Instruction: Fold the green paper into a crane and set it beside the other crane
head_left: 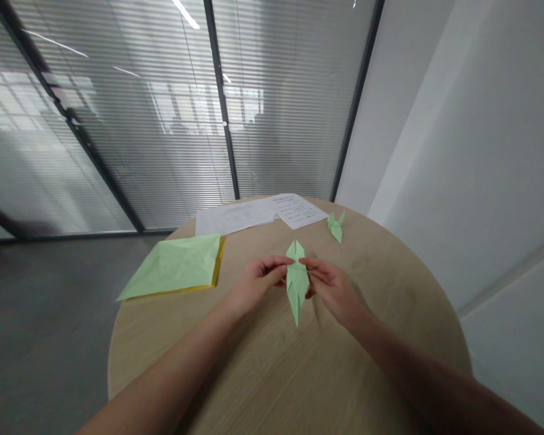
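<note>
Between my two hands is a light green folded paper figure [298,281], long and narrow, with a split tip at the far end and a point toward me. My left hand [266,275] pinches its left edge with thumb and forefinger. On the right edge, my right hand [329,283] grips it the same way, its lower fingers partly behind the paper. A smaller green folded paper figure [336,227] with raised points stands on the table beyond my right hand.
The round wooden table [272,374] carries a green paper sheet [176,266] on a yellow-edged stack at left. Printed white papers [240,216] lie at the far edge. Behind stands a glass partition with blinds [290,121]; a white wall [471,151] borders the right side.
</note>
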`<state>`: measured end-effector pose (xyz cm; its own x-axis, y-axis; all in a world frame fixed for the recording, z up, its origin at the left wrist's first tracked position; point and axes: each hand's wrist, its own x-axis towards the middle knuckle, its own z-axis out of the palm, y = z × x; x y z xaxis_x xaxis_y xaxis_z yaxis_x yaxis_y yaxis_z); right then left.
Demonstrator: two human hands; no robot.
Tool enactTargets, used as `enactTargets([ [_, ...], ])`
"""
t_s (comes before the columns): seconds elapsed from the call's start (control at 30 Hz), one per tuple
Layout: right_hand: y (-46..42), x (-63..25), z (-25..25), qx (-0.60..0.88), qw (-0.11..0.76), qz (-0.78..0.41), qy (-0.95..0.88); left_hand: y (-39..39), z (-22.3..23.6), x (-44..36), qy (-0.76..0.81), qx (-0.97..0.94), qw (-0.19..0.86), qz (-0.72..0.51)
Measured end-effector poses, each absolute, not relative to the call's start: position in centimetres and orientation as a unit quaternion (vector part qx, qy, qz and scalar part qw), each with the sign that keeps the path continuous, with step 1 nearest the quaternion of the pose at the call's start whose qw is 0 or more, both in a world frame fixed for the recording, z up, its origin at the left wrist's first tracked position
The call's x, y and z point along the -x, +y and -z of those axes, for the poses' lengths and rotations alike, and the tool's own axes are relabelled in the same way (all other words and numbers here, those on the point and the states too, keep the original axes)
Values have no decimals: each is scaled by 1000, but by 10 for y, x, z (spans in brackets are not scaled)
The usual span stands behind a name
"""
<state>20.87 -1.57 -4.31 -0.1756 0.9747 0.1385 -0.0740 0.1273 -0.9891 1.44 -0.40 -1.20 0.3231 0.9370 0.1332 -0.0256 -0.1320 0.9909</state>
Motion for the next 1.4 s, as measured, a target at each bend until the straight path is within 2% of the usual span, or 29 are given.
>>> enactTargets([
  [0.5,-14,-208,45,399,522,-508,-557,-5,15,-15,386,-688,440,-429],
  [0.83,-15,-206,43,411,546,-503,-529,-10,15,-23,388,-596,492,-503],
  [1.1,-16,-205,43,399,491,-537,-558,-5,16,-21,412,-562,567,-440],
  [1.4,-17,-204,44,411,482,-525,-568,-5,17,-22,440,-551,549,-448],
])
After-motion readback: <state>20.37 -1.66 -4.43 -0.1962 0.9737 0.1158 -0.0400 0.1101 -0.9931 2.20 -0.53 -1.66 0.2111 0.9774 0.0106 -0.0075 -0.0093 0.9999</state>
